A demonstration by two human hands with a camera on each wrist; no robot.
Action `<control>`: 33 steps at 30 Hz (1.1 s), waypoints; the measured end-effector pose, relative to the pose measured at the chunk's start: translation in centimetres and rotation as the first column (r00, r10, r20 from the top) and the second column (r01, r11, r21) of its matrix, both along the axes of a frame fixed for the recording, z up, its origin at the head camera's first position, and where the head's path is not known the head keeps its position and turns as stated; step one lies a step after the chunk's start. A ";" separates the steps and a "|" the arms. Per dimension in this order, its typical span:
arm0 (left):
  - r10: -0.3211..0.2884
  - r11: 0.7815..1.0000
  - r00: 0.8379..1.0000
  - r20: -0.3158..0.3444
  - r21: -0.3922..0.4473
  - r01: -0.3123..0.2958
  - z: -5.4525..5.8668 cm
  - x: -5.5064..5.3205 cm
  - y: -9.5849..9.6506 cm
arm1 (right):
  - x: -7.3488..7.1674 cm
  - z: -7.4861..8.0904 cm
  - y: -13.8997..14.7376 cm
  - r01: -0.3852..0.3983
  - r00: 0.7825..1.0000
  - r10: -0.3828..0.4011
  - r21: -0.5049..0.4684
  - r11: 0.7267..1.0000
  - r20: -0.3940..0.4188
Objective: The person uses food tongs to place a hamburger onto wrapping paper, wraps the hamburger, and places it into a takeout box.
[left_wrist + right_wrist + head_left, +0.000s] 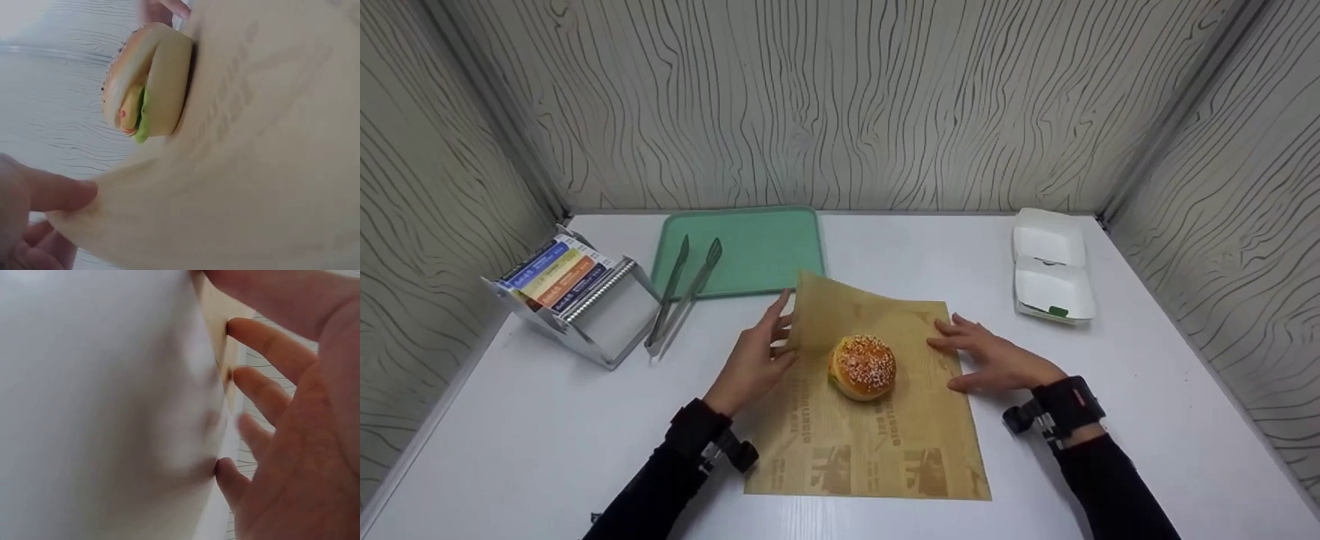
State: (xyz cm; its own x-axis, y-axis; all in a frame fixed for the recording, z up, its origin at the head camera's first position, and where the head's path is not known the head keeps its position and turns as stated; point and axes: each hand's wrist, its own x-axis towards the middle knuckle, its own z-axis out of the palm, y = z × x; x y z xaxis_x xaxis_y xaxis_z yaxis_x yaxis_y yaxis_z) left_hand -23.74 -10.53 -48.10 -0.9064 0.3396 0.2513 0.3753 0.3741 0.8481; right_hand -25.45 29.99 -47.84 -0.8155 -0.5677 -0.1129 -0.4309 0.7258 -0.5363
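A sesame-topped burger [864, 367] sits on a sheet of brown printed wrapping paper [870, 457]; lettuce shows at its side in the left wrist view. My left hand [754, 364] pinches the paper's left edge between thumb and fingers and holds it lifted, so that the far left corner stands up beside the burger. At the right edge, my right hand [990, 356] rests spread, its fingertips on the paper and the white table. No object is between the fingers of this right hand [287, 410].
Behind the paper lies a green tray [765, 247], with metal tongs [682, 300] leaning across its left corner. A metal holder [577, 300] with colourful printed packets stands at the left. On the right side lies an opened white clamshell box [1051, 266].
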 end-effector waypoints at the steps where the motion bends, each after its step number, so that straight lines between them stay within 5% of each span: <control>1: -0.017 0.999 0.999 -0.042 -0.033 0.015 0.1 0.1 0.1 | 0.1 0.0 0.0 -0.001 1.000 0.001 0.004 1.000 0.009; 5: -0.080 0.985 0.975 -0.208 -0.168 0.045 0.5 0.9 0.8 | 0.1 -0.1 -0.2 0.006 1.000 -0.007 0.022 1.000 0.021; 9: -0.166 0.950 0.927 -0.335 -0.305 0.060 0.9 1.9 1.7 | 0.0 -0.2 -0.1 0.017 0.999 -0.018 0.024 1.000 0.027; 15: -0.387 0.828 0.813 -0.435 -0.551 0.099 1.4 3.1 2.5 | 0.1 -0.1 0.0 0.020 1.000 -0.020 0.015 1.000 0.017; 20: -0.494 0.713 0.706 -0.508 -0.701 -0.006 1.3 3.5 2.2 | 0.1 0.0 -0.2 0.017 1.000 -0.017 0.010 1.000 0.004; 23: -0.520 0.679 0.659 -0.543 -0.731 -0.066 1.0 3.5 2.1 | 0.1 0.1 -0.2 0.019 1.000 -0.019 0.016 1.000 0.007; 26: -0.518 0.690 0.649 -0.558 -0.721 -0.069 0.8 3.5 2.2 | 0.1 0.1 -0.1 0.017 1.000 -0.017 0.011 1.000 0.012; 29: -0.487 0.723 0.662 -0.571 -0.688 -0.061 0.6 3.5 2.4 | 0.0 0.0 0.0 0.007 1.000 -0.007 0.005 1.000 0.010; 33: -0.430 0.733 0.692 -0.580 -0.671 -0.107 0.6 3.5 2.7 | 0.0 -0.2 0.1 0.018 1.000 -0.018 0.012 1.000 0.012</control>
State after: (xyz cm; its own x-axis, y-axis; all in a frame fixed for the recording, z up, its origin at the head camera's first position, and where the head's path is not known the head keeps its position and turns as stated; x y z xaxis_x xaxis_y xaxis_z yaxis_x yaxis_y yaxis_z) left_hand -20.27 -7.86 -47.49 -0.4847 0.7708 0.4135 0.8249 0.5600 -0.0769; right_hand -25.47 30.06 -48.02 -0.8239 -0.5517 -0.1295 -0.4117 0.7398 -0.5322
